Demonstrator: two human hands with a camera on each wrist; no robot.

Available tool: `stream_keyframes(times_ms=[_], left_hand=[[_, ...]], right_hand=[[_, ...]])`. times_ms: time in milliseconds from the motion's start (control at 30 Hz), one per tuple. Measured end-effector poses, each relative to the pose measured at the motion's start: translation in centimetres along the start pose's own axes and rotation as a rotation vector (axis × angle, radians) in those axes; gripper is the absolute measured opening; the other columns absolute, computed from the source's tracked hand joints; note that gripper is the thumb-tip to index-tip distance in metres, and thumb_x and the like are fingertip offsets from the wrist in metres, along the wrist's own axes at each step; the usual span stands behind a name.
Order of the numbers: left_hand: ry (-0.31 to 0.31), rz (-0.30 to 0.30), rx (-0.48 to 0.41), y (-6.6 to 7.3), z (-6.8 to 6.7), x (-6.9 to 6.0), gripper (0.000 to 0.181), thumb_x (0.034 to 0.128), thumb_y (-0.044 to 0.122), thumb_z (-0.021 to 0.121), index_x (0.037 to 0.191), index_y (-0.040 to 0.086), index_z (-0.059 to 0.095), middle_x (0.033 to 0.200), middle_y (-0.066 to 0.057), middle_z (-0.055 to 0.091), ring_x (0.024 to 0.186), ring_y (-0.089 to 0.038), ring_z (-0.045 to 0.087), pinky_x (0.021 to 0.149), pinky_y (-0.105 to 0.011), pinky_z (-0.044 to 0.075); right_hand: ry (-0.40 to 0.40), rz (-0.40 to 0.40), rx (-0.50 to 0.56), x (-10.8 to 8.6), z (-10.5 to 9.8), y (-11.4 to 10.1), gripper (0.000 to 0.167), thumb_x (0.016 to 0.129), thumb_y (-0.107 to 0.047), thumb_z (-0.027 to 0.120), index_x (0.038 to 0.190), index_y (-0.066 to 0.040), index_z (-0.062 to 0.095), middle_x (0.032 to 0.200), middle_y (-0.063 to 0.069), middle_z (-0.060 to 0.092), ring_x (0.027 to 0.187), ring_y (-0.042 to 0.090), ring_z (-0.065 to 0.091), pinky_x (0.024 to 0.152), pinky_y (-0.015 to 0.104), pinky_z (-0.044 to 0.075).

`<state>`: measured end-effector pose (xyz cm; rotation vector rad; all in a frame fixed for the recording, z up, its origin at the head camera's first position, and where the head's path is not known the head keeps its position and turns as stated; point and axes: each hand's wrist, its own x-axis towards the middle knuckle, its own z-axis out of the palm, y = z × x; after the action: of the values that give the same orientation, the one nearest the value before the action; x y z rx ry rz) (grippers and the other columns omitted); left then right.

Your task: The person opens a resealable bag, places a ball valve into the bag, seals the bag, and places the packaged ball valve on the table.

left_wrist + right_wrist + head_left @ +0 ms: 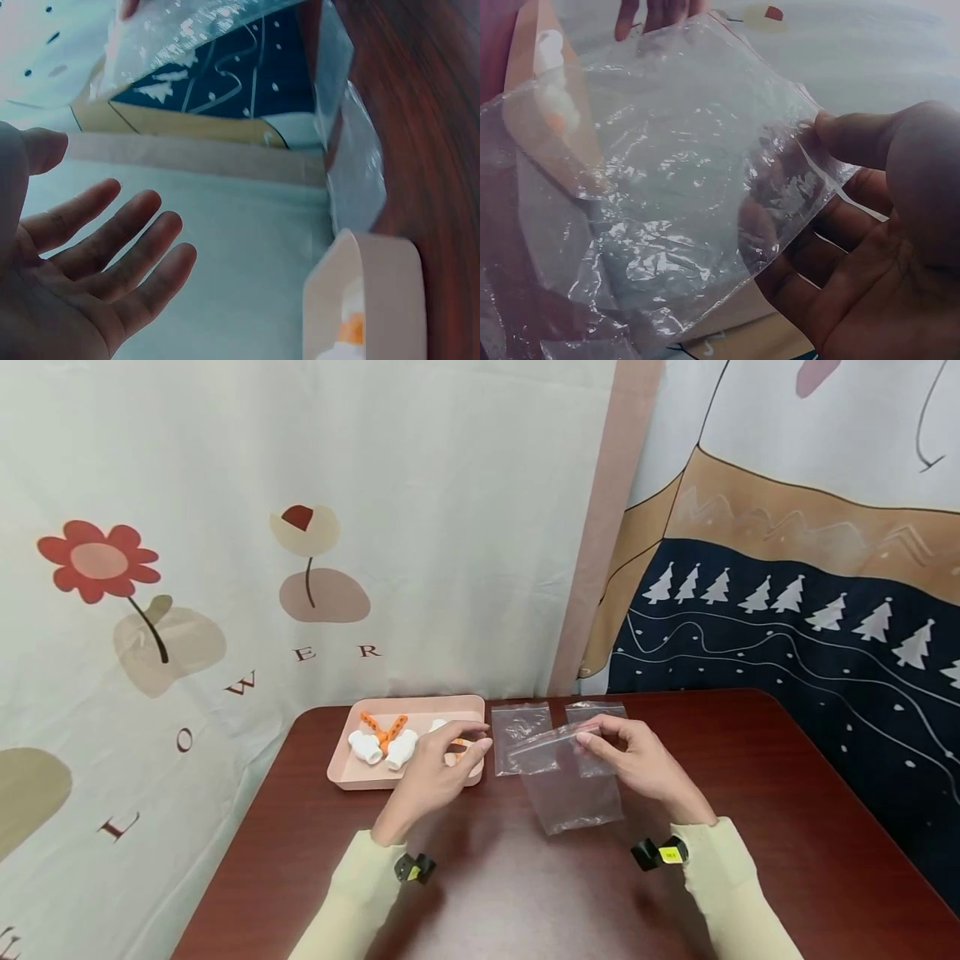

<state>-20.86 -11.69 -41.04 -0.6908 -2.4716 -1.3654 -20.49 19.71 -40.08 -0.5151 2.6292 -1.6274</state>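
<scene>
A clear zip bag (573,793) hangs over the table from my right hand (637,758), whose thumb and fingers pinch its top corner. The right wrist view shows the bag (682,157) spread out, with a thin reddish line along its upper edge. My left hand (444,766) hovers over the right end of the pink tray (405,783), thumb and fingers apart with nothing between them. In the left wrist view the fingers (150,281) are loosely extended, away from the bag. Inside the tray lie white rounded pieces (402,749) and orange strips with holes (394,727).
Two more clear bags lie flat at the table's back edge, one bag (517,727) beside the tray and another bag (592,710) behind my right hand. The dark red table (517,902) meets a printed curtain (450,527) at the back.
</scene>
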Motion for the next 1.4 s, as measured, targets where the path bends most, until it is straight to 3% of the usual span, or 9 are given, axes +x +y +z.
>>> stream_keyframes(times_ms=[133,333,533,667,867,967,1133,1200,1400], left_hand=[[-0.037,-0.011,-0.089,0.8,0.4,0.1,0.022,0.101,0.024,0.067,0.121,0.016,0.072,0.106,-0.003,0.074,0.095,-0.02,0.074,0.083,-0.034,0.062],[-0.122,-0.047,-0.175,1.2,1.3,0.0,0.021,0.1029,0.024,0.064,0.12,0.016,0.073,0.103,-0.008,0.075,0.081,-0.012,0.069,0.072,-0.025,0.058],[-0.151,-0.076,-0.244,1.4,1.9,0.0,0.018,0.1026,0.022,0.064,0.114,0.013,0.076,0.094,-0.014,0.074,0.073,-0.017,0.061,0.061,-0.019,0.045],[-0.16,-0.073,-0.289,1.6,2.1,0.0,0.016,0.1011,0.022,0.066,0.109,0.014,0.077,0.092,-0.012,0.074,0.075,-0.012,0.062,0.063,-0.019,0.048],[-0.193,-0.066,-0.262,1.7,2.2,0.0,0.011,0.0975,0.023,0.072,0.102,0.016,0.079,0.081,-0.006,0.071,0.065,-0.007,0.057,0.056,-0.019,0.045],[-0.239,-0.062,-0.228,1.8,2.1,0.2,0.011,0.0967,0.021,0.073,0.101,0.014,0.079,0.082,-0.006,0.072,0.065,-0.008,0.058,0.058,-0.019,0.047],[-0.304,-0.073,-0.192,2.0,2.1,0.5,0.012,0.0968,0.02,0.072,0.102,0.012,0.079,0.087,-0.006,0.074,0.072,-0.009,0.061,0.065,-0.02,0.051],[-0.31,-0.092,-0.193,2.2,2.1,0.5,0.011,0.0969,0.019,0.072,0.101,0.012,0.079,0.087,-0.006,0.074,0.073,-0.01,0.061,0.066,-0.02,0.051],[-0.272,-0.173,-0.215,2.6,2.0,0.5,0.009,0.0955,0.02,0.074,0.095,0.012,0.079,0.084,-0.004,0.072,0.074,-0.009,0.06,0.066,-0.02,0.049]], right_hand=[[-0.029,-0.016,0.009,0.2,0.4,0.1,0.02,0.099,-0.031,0.069,0.111,-0.016,0.074,0.098,0.013,0.074,0.083,0.017,0.067,0.071,0.033,0.058],[-0.061,-0.034,0.011,0.5,1.0,0.0,0.018,0.099,-0.03,0.069,0.111,-0.017,0.074,0.095,0.013,0.072,0.083,0.029,0.065,0.069,0.032,0.056],[-0.123,-0.069,0.019,0.8,1.6,-0.3,0.021,0.099,-0.03,0.068,0.112,-0.014,0.074,0.092,0.008,0.071,0.081,0.026,0.062,0.067,0.03,0.054],[-0.147,-0.083,0.007,1.0,1.8,-0.5,0.016,0.099,-0.032,0.068,0.108,-0.02,0.074,0.091,0.012,0.071,0.082,0.03,0.061,0.067,0.028,0.052],[-0.171,-0.098,0.002,1.0,2.1,-0.5,0.011,0.1,-0.033,0.067,0.105,-0.026,0.074,0.093,0.015,0.071,0.088,0.038,0.061,0.071,0.03,0.054],[-0.16,-0.113,-0.013,0.9,2.1,-0.5,0.014,0.1,-0.032,0.067,0.106,-0.022,0.074,0.093,0.014,0.072,0.086,0.031,0.062,0.071,0.03,0.054],[-0.127,-0.108,-0.026,0.9,2.3,-0.6,0.01,0.099,-0.031,0.068,0.103,-0.024,0.074,0.091,0.003,0.071,0.083,0.02,0.062,0.071,0.029,0.055],[-0.118,-0.101,-0.025,0.8,2.4,-0.5,0.009,0.099,-0.032,0.069,0.103,-0.027,0.074,0.091,-0.002,0.07,0.083,0.02,0.063,0.071,0.029,0.055],[-0.05,-0.072,-0.029,0.8,2.6,-0.6,0.014,0.097,-0.037,0.071,0.107,-0.027,0.073,0.093,-0.001,0.071,0.079,0.023,0.061,0.066,0.029,0.054]])
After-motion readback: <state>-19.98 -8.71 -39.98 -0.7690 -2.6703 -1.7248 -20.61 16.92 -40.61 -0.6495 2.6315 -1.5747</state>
